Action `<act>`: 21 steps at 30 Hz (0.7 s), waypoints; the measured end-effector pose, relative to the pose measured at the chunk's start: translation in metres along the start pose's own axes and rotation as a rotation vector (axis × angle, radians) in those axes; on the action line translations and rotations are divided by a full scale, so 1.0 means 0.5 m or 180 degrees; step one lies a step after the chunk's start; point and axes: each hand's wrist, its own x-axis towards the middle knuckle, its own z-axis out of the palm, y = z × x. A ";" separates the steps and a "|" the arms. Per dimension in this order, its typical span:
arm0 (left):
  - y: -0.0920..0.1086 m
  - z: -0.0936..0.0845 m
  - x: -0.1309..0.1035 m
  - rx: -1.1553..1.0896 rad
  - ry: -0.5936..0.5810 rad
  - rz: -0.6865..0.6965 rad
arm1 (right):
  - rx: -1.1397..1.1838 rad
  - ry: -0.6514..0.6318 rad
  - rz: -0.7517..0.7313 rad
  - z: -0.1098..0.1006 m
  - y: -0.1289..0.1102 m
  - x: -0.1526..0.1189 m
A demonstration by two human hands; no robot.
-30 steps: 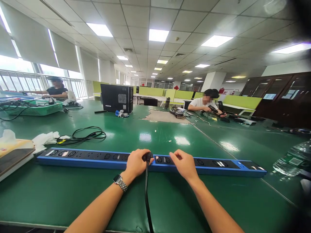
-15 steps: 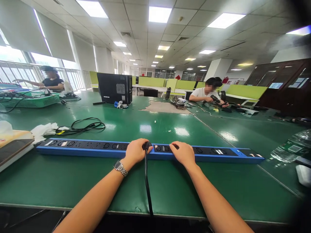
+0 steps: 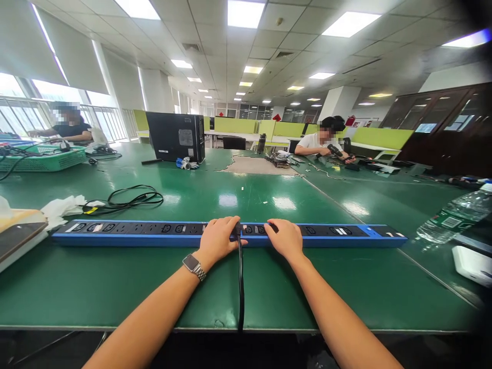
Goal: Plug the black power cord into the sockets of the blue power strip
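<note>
A long blue-and-black power strip (image 3: 142, 240) with rows of sockets lies across the green table in front of me. Near its middle, my left hand (image 3: 218, 238) is closed around a black power plug (image 3: 238, 231), fingers behind it and thumb along the strip's front edge. The plug's black cable (image 3: 241, 287) runs toward me over the table edge. My fingers partly hide the plug, so how deep it sits in the socket cannot be seen. To the right, my right hand (image 3: 286, 238) grips the strip, thumb on top and the other fingers mostly hidden.
A coiled black cable (image 3: 132, 199) lies behind the strip, left of centre. At right are a plastic water bottle (image 3: 453, 218) and a white device (image 3: 472, 265). Further back stand a black computer case (image 3: 172, 136) and a green basket (image 3: 57, 159). Two people sit across the table.
My left hand has turned over the plug, and its thumb now stretches along the strip's front. The cable hangs straighter. My right hand keeps its place on the strip; the view has shifted slightly.
</note>
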 end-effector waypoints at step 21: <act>-0.005 0.018 -0.009 0.0412 0.0096 -0.0049 | 0.0907 0.0527 -0.1274 0.057 -0.150 -0.042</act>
